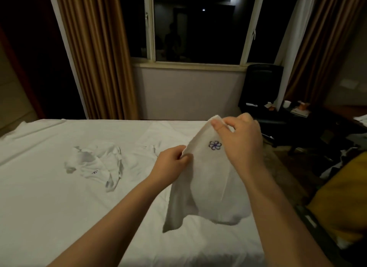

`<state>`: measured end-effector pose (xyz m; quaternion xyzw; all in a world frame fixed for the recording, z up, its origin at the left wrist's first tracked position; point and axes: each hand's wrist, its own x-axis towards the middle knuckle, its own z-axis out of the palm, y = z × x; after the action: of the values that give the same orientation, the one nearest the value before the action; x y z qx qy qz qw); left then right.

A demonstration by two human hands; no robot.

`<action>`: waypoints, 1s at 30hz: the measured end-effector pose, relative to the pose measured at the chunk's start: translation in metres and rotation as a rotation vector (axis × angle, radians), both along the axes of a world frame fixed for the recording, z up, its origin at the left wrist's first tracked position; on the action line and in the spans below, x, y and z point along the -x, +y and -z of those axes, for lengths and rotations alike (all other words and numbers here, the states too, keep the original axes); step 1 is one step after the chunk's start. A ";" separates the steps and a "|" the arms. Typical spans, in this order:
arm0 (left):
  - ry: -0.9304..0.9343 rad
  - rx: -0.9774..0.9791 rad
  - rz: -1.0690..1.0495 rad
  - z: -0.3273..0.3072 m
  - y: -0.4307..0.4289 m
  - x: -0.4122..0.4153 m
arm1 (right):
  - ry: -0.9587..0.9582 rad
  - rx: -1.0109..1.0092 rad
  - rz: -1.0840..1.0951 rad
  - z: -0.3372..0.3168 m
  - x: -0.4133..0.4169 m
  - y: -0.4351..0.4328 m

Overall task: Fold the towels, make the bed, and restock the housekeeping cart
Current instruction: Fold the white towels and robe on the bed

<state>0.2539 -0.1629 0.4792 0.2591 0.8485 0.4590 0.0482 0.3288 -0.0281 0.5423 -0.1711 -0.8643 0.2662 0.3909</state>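
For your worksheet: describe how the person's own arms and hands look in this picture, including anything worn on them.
Both forearms are bare up to the picture's lower edge: no sleeves show. The left hand and right hand wear no gloves, and no rings, watch or bracelets are visible. Fingernails look short and unpainted.

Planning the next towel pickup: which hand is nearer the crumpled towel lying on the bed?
Left. The left hand pinches the held towel just right of the crumpled towel; the right hand grips farther right.
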 end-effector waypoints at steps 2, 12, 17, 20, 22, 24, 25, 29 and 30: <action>-0.045 0.007 -0.008 0.007 -0.004 0.005 | 0.017 0.181 -0.083 -0.003 0.002 0.013; -0.256 -0.026 -0.171 0.007 -0.028 0.038 | 0.177 0.485 -0.058 -0.018 0.016 0.069; -0.341 -0.005 0.005 -0.021 -0.021 0.034 | 0.104 0.358 0.039 -0.010 0.021 0.085; -0.432 -0.181 0.062 -0.042 -0.003 0.025 | -0.055 0.276 0.001 -0.001 0.025 0.083; -0.563 -0.397 -0.028 -0.050 0.006 0.024 | -0.126 0.253 -0.013 0.005 0.026 0.076; -0.573 -0.481 -0.086 -0.052 0.012 0.023 | -0.125 0.243 -0.035 0.010 0.027 0.068; -0.521 -0.444 -0.084 -0.051 0.016 0.022 | -0.116 0.232 -0.063 0.011 0.027 0.063; -0.295 -0.258 -0.035 -0.050 0.033 0.014 | -0.147 0.203 -0.244 0.014 0.030 0.031; -0.269 -0.258 -0.040 -0.050 0.037 0.013 | -0.154 0.200 -0.268 0.015 0.030 0.022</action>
<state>0.2406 -0.1261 0.5289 0.1823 0.7734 0.5954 0.1185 0.2985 -0.0057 0.5270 -0.1121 -0.8760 0.3865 0.2657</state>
